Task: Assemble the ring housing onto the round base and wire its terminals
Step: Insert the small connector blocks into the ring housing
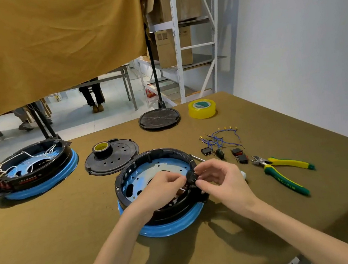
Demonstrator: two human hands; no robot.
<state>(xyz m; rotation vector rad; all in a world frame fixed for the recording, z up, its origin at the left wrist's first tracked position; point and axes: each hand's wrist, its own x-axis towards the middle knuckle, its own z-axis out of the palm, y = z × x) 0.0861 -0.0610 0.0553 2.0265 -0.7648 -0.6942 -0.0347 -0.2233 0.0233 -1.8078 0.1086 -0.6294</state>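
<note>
A black ring housing point(142, 164) sits on a round blue base point(169, 226) at the table's middle. My left hand point(164, 185) reaches inside the ring and pinches a small black part at its right wall. From outside, my right hand point(216, 177) pinches the same spot on the ring wall point(191, 179). Blue wires with yellow terminals point(222, 137) lie to the right, with several small black rocker switches point(237, 154) beside them. What the fingers hold is mostly hidden.
A second, wired ring housing on a blue base point(35, 168) stands at the left. A black perforated cover point(115, 158) carries a tape roll point(101, 148). Another black disc point(159, 118), yellow tape point(202, 108) and green-yellow pliers point(283, 171) lie on the olive table.
</note>
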